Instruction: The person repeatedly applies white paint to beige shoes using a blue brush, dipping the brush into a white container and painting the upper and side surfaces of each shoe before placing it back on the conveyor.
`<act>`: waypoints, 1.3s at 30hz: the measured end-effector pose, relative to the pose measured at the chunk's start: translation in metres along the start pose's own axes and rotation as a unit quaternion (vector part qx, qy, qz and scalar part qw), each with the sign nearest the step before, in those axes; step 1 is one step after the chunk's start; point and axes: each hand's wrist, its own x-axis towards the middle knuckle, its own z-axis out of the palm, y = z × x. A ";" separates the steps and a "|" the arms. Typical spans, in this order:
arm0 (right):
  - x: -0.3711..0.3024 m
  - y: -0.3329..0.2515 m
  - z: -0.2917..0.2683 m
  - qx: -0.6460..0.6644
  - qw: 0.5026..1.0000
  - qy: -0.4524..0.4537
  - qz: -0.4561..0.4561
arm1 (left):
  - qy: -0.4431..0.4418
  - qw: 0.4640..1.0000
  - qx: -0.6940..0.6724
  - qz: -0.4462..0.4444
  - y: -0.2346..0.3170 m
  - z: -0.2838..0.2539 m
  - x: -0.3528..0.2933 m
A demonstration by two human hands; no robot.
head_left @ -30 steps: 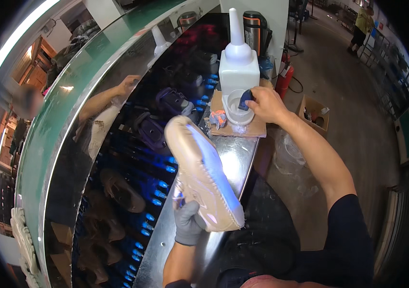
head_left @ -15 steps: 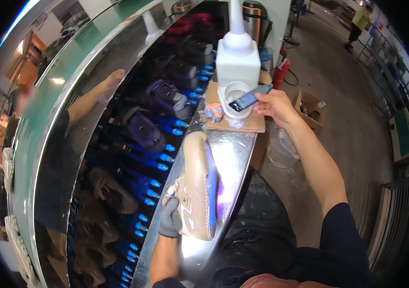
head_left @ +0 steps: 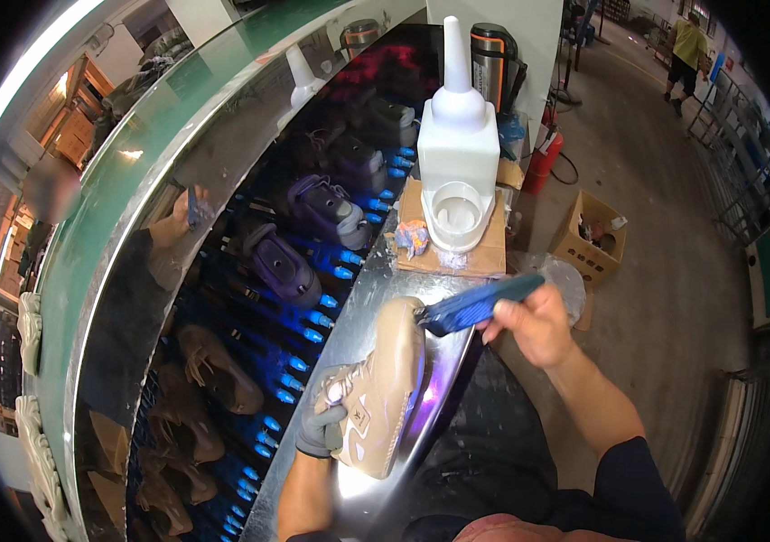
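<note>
My left hand [head_left: 322, 428], in a grey glove, grips a tan sneaker [head_left: 381, 397] near its laces and keeps it tilted over the metal ledge. The sneaker's rounded end points away from me and its sole edge faces right. My bare right hand [head_left: 540, 327] is closed around a flat dark blue brush [head_left: 484, 305]. The brush's dark tip is at the right side of the sneaker's far end; whether it touches cannot be made out. Beyond stands a white plastic dispenser bottle [head_left: 459, 149] with an open round cup [head_left: 458, 215] at its front.
Cardboard [head_left: 493, 246] lies under the bottle, beside a crumpled stained rag [head_left: 412, 237]. To the left, dark shoes [head_left: 281, 266] sit inside a machine behind blue-tipped fittings [head_left: 319, 318]. A carton [head_left: 589, 237] and a red extinguisher [head_left: 543, 161] stand on the floor. Someone walks far right.
My right hand has brought the brush from the bottle's cup back toward me to the sneaker's far end. The sneaker has shifted slightly nearer, and my view has moved a little.
</note>
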 end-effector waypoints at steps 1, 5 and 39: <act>-0.005 0.000 0.005 -0.055 0.998 -0.003 -0.012 | 0.004 1.000 -0.002 -0.006 -0.001 0.000 0.000; -0.004 -0.025 0.007 -0.067 0.998 -0.010 -0.013 | 0.018 1.000 -0.002 -0.012 -0.003 -0.002 0.004; -0.030 -0.032 0.024 -0.252 0.947 -0.142 -0.141 | 0.038 0.995 0.088 0.016 -0.013 -0.018 0.014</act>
